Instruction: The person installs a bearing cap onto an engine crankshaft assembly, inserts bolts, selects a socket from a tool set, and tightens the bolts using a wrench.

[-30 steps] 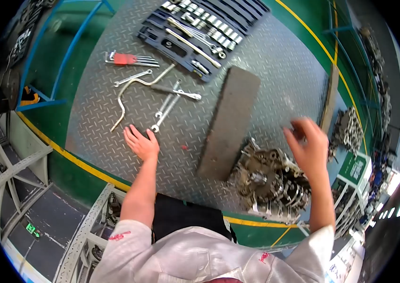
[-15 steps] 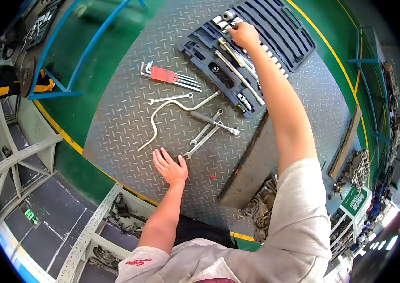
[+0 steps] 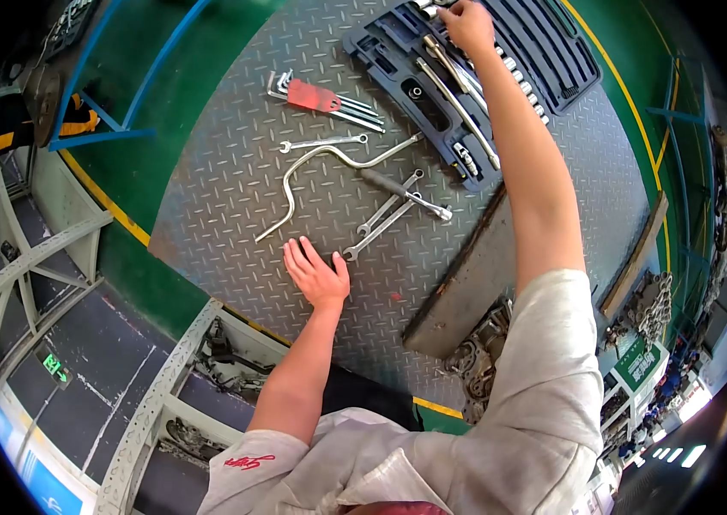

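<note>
Two bare hands work over a tread-plate bench [image 3: 230,176]. At the top of the frame, the right hand [image 3: 469,27] reaches into a dark tool case [image 3: 525,41], its fingers bent at the sockets [image 3: 515,75]; whether they grasp one cannot be told. The left hand [image 3: 318,273], at the centre-left, lies palm down with fingers extended and slightly spread, grasping nothing; its thumb is just beside the lower of two wrenches [image 3: 385,225]. A ratchet [image 3: 400,190] with a dark handle lies across these at their upper ends. To their upper left are a bent metal rod [image 3: 289,194], a single wrench [image 3: 327,142] and hex keys in a red holder [image 3: 312,95]. At the lower right, a flat board [image 3: 466,287] lies partly behind the right arm, beside a metal engine part [image 3: 477,359].
</note>
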A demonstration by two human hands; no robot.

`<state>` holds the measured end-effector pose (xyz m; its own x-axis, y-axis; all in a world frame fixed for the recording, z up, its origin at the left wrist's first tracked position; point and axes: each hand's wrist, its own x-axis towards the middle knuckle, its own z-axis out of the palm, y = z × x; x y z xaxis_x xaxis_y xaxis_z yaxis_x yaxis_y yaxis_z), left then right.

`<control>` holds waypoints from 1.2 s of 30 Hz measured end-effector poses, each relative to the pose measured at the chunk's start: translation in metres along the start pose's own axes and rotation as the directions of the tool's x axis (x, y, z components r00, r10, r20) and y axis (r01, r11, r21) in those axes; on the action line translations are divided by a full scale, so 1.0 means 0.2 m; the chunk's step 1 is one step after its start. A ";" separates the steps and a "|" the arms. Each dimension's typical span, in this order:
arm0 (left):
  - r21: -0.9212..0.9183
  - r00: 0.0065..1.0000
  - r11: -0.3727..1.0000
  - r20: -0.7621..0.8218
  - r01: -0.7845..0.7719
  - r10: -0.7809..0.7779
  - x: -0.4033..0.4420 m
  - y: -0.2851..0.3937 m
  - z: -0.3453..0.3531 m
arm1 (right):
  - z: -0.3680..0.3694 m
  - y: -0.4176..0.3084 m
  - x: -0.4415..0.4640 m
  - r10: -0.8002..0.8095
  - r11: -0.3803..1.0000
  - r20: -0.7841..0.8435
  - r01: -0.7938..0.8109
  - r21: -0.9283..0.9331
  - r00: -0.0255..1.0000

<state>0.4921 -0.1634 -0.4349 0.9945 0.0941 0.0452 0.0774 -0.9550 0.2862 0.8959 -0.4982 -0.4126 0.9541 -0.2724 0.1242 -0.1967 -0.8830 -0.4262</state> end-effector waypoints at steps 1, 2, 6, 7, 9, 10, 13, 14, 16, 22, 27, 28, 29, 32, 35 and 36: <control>0.027 1.000 1.000 -0.004 0.001 -0.001 0.00 -0.01 0.01 | -0.14 -0.09 -0.05 0.147 0.967 -0.041 -0.135 0.215 0.988; 0.025 1.000 1.000 0.006 0.001 -0.001 0.01 -0.01 0.02 | -0.22 -0.09 -0.10 0.194 0.868 -0.030 -0.157 0.470 0.981; 0.002 1.000 1.000 0.018 -0.016 0.015 -0.02 0.00 -0.02 | -0.70 -0.17 -0.73 0.156 -0.237 0.476 -0.435 0.869 0.865; 0.014 1.000 1.000 0.005 -0.008 0.008 -0.02 0.00 -0.01 | -0.83 -0.30 -0.98 0.353 -0.304 0.484 -0.391 0.868 0.801; 0.029 1.000 1.000 -0.018 0.010 -0.009 -0.02 0.02 0.00 | -0.97 -0.43 -1.38 0.464 -0.533 0.563 -0.292 0.794 0.684; 0.038 1.000 0.999 -0.025 0.005 -0.004 -0.02 0.02 0.01 | -0.93 -0.35 -1.59 0.234 -0.735 0.614 -0.276 0.619 0.754; 0.063 1.000 0.998 -0.012 -0.017 0.018 -0.04 0.03 0.00 | -0.92 -0.40 -1.98 0.124 -0.913 0.651 -0.170 0.370 0.749; 0.065 0.999 0.998 -0.034 -0.017 0.020 -0.04 0.02 0.01 | -0.92 -0.39 -2.06 0.090 -0.943 0.663 -0.151 0.296 0.743; 0.076 0.999 0.997 -0.042 -0.022 0.025 -0.05 0.03 0.02 | -0.96 -0.38 -2.14 0.100 -0.967 0.676 -0.089 0.240 0.730; 0.132 0.998 0.990 -0.042 -0.044 0.050 -0.08 0.01 0.07 | -1.15 -0.32 -2.30 0.130 -0.981 0.546 0.027 0.192 0.827; 0.174 0.991 0.984 -0.114 -0.049 0.069 -0.09 -0.01 0.11 | -1.46 -0.31 -2.55 0.534 -0.583 0.429 -0.051 0.811 0.729; 0.173 0.987 0.982 -0.130 -0.070 0.093 -0.09 -0.02 0.12 | -1.59 -0.32 -2.62 0.622 -0.381 0.295 -0.048 0.923 0.726; 0.176 0.985 0.982 -0.142 -0.072 0.098 -0.10 -0.03 0.14 | -1.68 -0.29 -2.71 0.716 -0.130 0.130 -0.052 0.990 0.685; 0.219 0.971 0.970 -0.187 -0.106 0.149 -0.10 -0.03 0.14 | -1.93 -0.14 -3.04 0.867 0.431 -0.240 -0.416 0.800 0.436; 0.264 0.961 0.957 -0.213 -0.116 0.175 -0.10 -0.09 0.18 | -2.07 0.13 -3.44 0.885 0.465 -0.313 -0.645 0.606 0.344; 0.265 0.963 0.958 -0.207 -0.114 0.172 -0.09 -0.09 0.19 | -2.10 0.19 -3.58 0.898 0.437 -0.311 -0.706 0.558 0.310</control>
<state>0.4746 -0.1594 -0.4770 0.9567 -0.0156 0.2908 -0.0211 -0.9997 0.0157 0.1109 -0.4967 -0.1418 0.0488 -0.9966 -0.0656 -0.6333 0.0199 -0.7737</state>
